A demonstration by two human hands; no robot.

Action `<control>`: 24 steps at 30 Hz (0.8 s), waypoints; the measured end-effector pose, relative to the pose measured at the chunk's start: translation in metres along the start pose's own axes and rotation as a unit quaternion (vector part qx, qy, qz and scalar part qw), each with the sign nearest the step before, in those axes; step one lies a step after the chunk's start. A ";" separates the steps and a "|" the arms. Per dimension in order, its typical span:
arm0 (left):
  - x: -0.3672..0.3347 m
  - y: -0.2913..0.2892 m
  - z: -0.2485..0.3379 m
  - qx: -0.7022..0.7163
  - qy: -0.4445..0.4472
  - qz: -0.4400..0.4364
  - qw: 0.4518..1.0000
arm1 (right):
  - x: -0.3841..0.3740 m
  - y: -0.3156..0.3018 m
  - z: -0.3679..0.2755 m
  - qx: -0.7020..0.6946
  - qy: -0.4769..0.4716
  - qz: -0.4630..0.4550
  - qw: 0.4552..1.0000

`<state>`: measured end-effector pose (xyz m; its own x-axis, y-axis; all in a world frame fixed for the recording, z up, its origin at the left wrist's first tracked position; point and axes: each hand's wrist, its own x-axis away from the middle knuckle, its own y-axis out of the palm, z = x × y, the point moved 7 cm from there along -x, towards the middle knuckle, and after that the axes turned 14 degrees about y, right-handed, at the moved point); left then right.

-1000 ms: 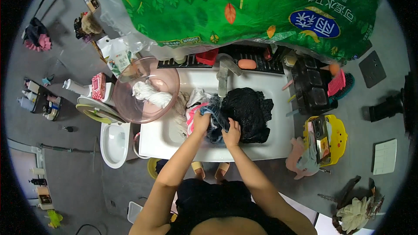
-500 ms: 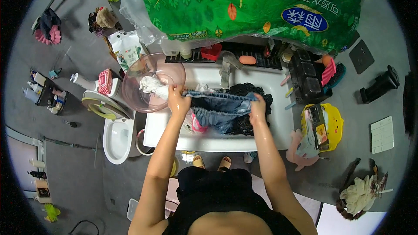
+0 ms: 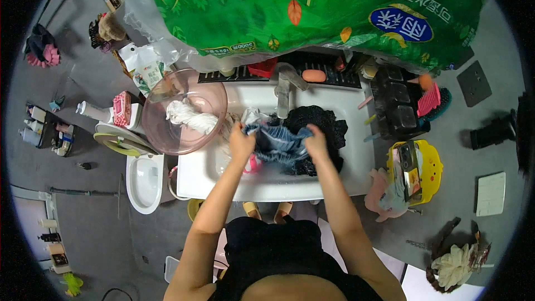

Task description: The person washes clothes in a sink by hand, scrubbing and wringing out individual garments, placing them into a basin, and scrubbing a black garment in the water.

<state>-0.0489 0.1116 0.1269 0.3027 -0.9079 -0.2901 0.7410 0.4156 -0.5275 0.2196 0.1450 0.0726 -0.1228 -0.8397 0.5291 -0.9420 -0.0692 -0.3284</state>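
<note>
Over the white sink point(image 3: 356, 181), I hold a blue denim garment point(image 3: 278, 146) stretched between both hands, its waist edge gathered. My left hand point(image 3: 242, 142) grips its left end and my right hand point(image 3: 316, 144) its right end, fingers closed around the cloth. Its middle is bunched and sagging, a little blurred. Dark lacy black clothing point(image 3: 330, 128) lies in the sink to the right, partly behind the garment. Near my left hand are a bright pink piece point(image 3: 252, 164) and some white cloth point(image 3: 253, 115). The faucet point(image 3: 283, 92) stands just beyond the denim.
A clear pink basin point(image 3: 153, 136) holding twisted white cloth point(image 3: 189, 117) overlaps the sink's left end. Beyond are an orange soap bar point(image 3: 314, 76) and a big green plastic package point(image 3: 234, 17). Right stand a black organizer point(image 3: 393, 103) and yellow basket point(image 3: 432, 170); left, a toilet point(image 3: 146, 181).
My hands have come closer together, so the denim garment went from stretched fairly flat to bunched and sagging. Both hands still hold it. The whole view has shifted slightly.
</note>
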 end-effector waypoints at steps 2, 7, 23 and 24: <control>0.015 0.022 -0.040 -0.152 0.103 -0.034 0.982 | 0.011 0.059 0.008 0.233 0.036 0.087 0.968; 0.067 0.132 -0.069 -0.240 0.187 -0.312 0.900 | -0.007 0.116 0.083 0.463 -0.099 0.070 0.878; 0.067 0.156 -0.123 -0.255 0.177 -0.421 0.852 | -0.071 0.127 0.126 0.272 -0.042 -0.018 0.961; 0.071 0.151 -0.112 -0.251 0.184 -0.421 0.852 | -0.071 0.109 0.138 0.101 0.076 -0.041 0.991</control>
<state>0.0172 0.1161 -0.0631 -0.4852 -0.8560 0.1782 0.2245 -0.3190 -0.9208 0.1688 0.1226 -0.1092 -0.1083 -0.7375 0.6667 -0.8709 -0.2530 -0.4214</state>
